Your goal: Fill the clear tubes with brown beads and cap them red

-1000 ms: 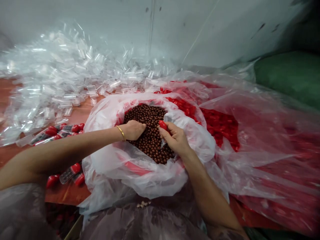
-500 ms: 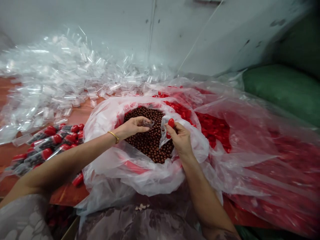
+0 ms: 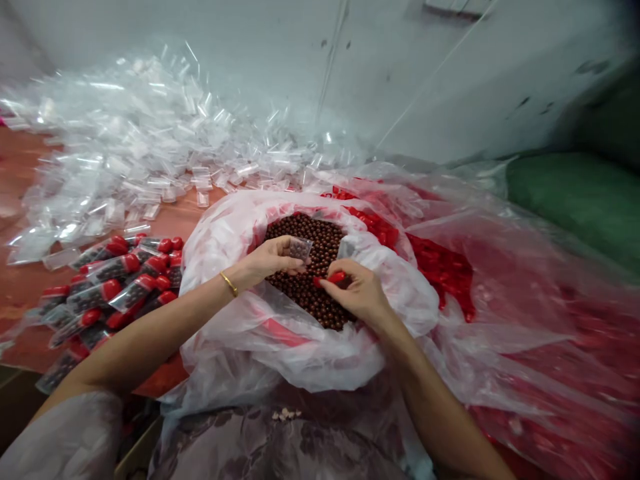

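Note:
An open white plastic bag in front of me holds a mass of small brown balls. Above them my left hand grips a small clear tube with brown balls inside. My right hand pinches a red cap just below and right of the tube's open end. The two hands are almost touching. A thin gold bangle sits on my left wrist.
Several filled tubes with red caps lie at the left on the reddish table. Behind them spreads a heap of empty clear tubes. A clear bag of red caps lies at the right, a green sack beyond it.
My left hand came up out of the brown balls holding a filled tube. My right hand brought the red cap down and leftward, close to the tube.

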Available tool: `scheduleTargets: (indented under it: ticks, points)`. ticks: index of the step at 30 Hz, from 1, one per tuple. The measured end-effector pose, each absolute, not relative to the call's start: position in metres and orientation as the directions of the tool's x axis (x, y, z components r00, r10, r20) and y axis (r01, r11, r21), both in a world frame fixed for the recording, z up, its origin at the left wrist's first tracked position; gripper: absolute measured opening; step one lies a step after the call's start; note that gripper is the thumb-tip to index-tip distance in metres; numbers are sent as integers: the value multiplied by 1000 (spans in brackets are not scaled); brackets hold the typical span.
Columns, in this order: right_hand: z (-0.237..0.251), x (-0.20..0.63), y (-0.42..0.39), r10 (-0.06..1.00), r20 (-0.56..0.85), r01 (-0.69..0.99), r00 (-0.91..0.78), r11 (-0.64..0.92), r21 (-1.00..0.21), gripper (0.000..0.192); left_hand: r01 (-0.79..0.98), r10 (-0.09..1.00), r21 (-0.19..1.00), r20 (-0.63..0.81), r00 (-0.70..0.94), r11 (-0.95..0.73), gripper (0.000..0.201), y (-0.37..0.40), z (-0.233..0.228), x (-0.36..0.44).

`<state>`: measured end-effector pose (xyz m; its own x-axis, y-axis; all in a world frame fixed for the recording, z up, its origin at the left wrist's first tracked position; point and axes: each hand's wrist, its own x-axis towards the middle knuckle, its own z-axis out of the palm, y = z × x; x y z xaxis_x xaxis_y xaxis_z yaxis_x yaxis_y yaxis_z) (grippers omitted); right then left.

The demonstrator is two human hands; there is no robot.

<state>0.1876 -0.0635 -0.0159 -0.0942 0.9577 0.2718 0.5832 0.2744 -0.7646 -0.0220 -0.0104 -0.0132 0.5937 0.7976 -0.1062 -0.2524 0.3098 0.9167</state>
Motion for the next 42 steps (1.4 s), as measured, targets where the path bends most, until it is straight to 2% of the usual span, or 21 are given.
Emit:
scheduleTargets:
  ticks: [2, 4, 6, 8, 11, 14, 17, 20, 22, 23, 26, 29, 33, 38, 42]
  points:
    - [-15, 187, -64, 944, 273, 700, -186, 322, -637, 15, -278, 810, 906, -108, 576, 319, 39, -10, -13, -24]
    - [-8, 185, -61, 957, 211, 769, -200, 287, -571, 8, -318, 816, 880, -122, 565, 352, 39, -10, -13, -26]
    - [2, 179, -54, 969, 97, 846, -226, 245, -474, 13, -384, 835, 843, -129, 534, 376, 40, -9, -12, -28]
    - [11, 172, -46, 953, -79, 920, -293, 259, -293, 21, -448, 856, 809, -123, 502, 380, 40, -9, -12, -29]
    - [15, 160, -35, 874, -317, 925, -368, 378, -31, 22, -491, 854, 783, -93, 512, 380, 40, -8, -13, -29]
    - [11, 154, -30, 824, -375, 885, -426, 466, 18, 19, -475, 839, 797, -71, 539, 372, 42, -7, -16, -29]
    - [8, 159, -29, 844, -321, 898, -430, 436, -59, 18, -456, 845, 818, -65, 531, 349, 43, -7, -20, -28]
    - [14, 169, -25, 920, -110, 889, -377, 326, -323, 20, -441, 857, 840, -54, 513, 317, 41, -7, -22, -27]
    - [24, 173, -20, 949, 84, 803, -303, 302, -514, 21, -417, 850, 858, -42, 526, 300, 39, -8, -21, -27]
    - [30, 173, -17, 949, 164, 758, -271, 315, -571, 21, -406, 845, 866, -35, 534, 293, 39, -9, -20, -26]
    - [48, 167, -9, 919, 276, 674, -282, 395, -625, 22, -379, 838, 883, -27, 545, 275, 41, -11, -17, -26]
    - [59, 160, -4, 890, 232, 640, -392, 445, -627, 21, -361, 834, 895, -23, 552, 263, 42, -12, -16, -25]
    - [61, 159, -1, 877, 106, 639, -469, 420, -645, 24, -366, 840, 901, 4, 542, 232, 42, -10, -19, -24]
    - [58, 162, -6, 936, 82, 620, -342, 290, -729, 33, -363, 834, 907, 25, 552, 213, 42, -10, -20, -22]
    - [42, 164, -5, 991, -48, 380, -127, 4, -925, 49, -346, 830, 911, 8, 557, 223, 40, -12, -19, -23]
